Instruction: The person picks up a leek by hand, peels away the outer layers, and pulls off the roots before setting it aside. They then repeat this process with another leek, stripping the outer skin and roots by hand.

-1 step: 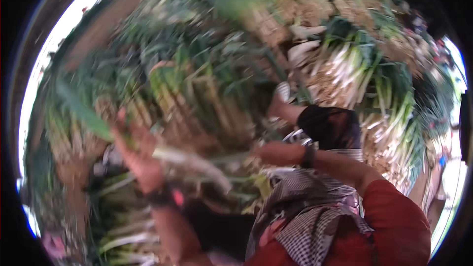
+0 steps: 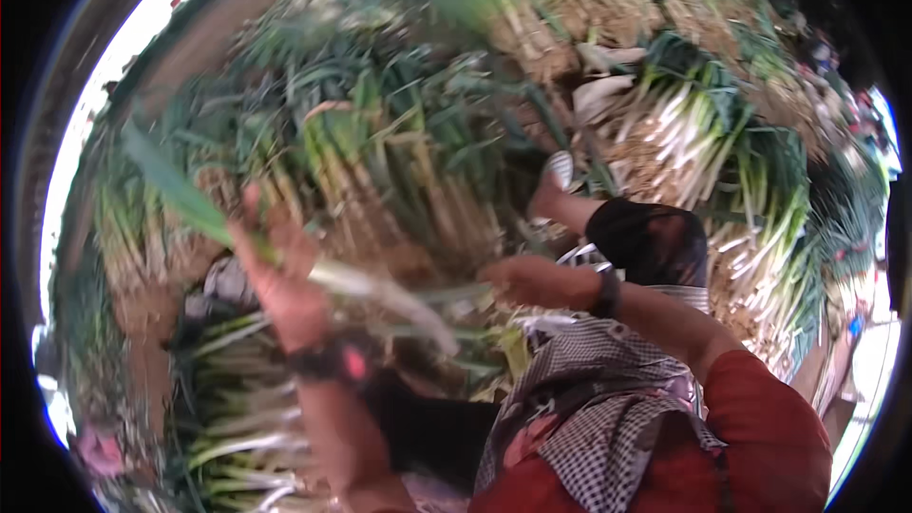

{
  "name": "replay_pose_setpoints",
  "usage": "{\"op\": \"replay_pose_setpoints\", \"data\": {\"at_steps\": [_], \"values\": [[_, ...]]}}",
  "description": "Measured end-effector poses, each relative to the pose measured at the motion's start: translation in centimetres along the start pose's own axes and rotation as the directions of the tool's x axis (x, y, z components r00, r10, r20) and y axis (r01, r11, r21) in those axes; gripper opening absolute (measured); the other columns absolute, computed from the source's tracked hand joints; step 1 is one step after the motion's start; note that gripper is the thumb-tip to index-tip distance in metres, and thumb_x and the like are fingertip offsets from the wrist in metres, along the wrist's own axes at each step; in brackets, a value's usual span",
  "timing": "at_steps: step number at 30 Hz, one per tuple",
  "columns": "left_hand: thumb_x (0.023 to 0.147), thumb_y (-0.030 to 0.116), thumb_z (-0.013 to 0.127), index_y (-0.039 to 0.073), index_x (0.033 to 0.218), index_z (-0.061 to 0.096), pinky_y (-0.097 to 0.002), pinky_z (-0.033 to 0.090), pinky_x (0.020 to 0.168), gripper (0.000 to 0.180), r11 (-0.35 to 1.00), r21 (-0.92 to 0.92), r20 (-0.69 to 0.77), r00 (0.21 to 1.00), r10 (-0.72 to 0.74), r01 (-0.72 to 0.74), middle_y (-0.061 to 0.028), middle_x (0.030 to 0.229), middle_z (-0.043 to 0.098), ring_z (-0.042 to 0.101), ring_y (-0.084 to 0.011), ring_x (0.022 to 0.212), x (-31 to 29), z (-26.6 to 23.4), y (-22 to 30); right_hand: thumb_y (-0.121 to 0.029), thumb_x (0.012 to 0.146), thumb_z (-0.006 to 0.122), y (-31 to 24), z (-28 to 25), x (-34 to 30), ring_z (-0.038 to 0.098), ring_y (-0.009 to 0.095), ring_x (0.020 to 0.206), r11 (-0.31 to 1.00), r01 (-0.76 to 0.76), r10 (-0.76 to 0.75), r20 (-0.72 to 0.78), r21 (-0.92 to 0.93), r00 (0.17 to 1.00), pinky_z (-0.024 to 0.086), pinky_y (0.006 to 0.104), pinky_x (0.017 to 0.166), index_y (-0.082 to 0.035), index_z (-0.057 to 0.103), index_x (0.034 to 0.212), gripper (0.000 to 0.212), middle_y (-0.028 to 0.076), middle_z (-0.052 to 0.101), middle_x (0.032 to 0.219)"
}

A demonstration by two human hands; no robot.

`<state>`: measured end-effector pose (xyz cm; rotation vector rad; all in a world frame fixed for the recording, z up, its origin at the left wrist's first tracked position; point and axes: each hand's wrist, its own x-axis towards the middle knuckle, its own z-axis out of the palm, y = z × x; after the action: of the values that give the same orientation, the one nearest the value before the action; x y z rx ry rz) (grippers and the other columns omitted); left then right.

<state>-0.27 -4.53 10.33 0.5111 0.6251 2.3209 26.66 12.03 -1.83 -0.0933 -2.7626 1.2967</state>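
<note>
My left hand [image 2: 293, 293] is raised at the left of centre, its fingers pointing up and partly blurred. It grips a leek [image 2: 380, 294], whose long green leaf reaches up and left and whose white stem slants down to the right. My right hand [image 2: 546, 282] is closed, to the right of the stem. From its fingertips a thin pale-green strip of leaf [image 2: 464, 293] runs left towards the leek; blur hides where it ends. Below my left hand lies a pile of leeks [image 2: 247, 451] with white stems.
Bundles of untrimmed leeks [image 2: 351, 199] with earthy roots stand across the far side. More white-stemmed leeks [image 2: 679, 147] lie to the right, beside my bare foot in a sandal [image 2: 556, 176]. A checked cloth [image 2: 608, 437] covers my lap. Loose leaf scraps [image 2: 513, 347] lie before me.
The whole view has shifted slightly, and the blur is less. Both hands keep their hold; the right hand sits a little nearer to the left one.
</note>
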Motion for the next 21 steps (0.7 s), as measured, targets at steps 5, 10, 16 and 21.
{"op": "replay_pose_setpoints", "data": {"at_steps": [5,10,16,21], "values": [[0.094,0.045,0.054,0.009,0.125,0.054,-0.0185,0.022,0.037,0.048,0.994,0.094,0.077,0.996,0.042,-0.049,0.0020,0.066,0.039,0.028,-0.0044,0.044,-0.4,-1.0,1.1,-0.016,0.083,0.071,-8.9,0.8,8.4,0.062,0.020,0.083,0.945,0.291,-0.211,-0.398,0.151,0.893,0.050,0.0335,0.069,-0.003,0.057,0.112,0.035,0.013,0.062,0.095],[0.098,0.041,0.049,0.003,0.129,0.050,-0.0181,0.028,0.036,0.049,0.998,0.046,0.102,0.994,0.037,-0.042,0.0021,0.065,0.035,0.028,-0.0046,0.045,-1.3,-0.5,0.7,-0.011,0.082,0.071,-10.8,2.2,10.2,0.062,0.021,0.075,0.937,0.324,-0.267,-0.332,0.130,0.905,0.050,0.0332,0.067,-0.001,0.056,0.100,0.025,0.010,0.060,0.088],[0.098,0.040,0.049,0.003,0.128,0.050,-0.0182,0.028,0.036,0.047,0.994,0.072,0.086,0.994,0.071,-0.077,0.0020,0.065,0.035,0.027,-0.0045,0.044,-1.7,0.2,0.7,-0.007,0.082,0.069,-11.3,3.3,9.3,0.061,0.022,0.074,0.942,0.211,-0.123,-0.316,0.262,0.941,0.048,0.0321,0.066,-0.002,0.056,0.095,0.019,0.009,0.058,0.084],[0.093,0.054,0.050,0.007,0.129,0.050,-0.0205,0.027,0.043,0.060,0.968,0.185,-0.032,0.983,0.179,-0.170,0.0005,0.070,0.039,0.031,-0.0069,0.050,-1.5,0.6,1.3,0.000,0.085,0.063,-12.2,2.7,8.4,0.061,0.021,0.070,0.846,0.480,-0.338,-0.465,0.231,0.819,0.046,0.0331,0.059,-0.002,0.052,0.088,0.011,0.007,0.058,0.078]]}}
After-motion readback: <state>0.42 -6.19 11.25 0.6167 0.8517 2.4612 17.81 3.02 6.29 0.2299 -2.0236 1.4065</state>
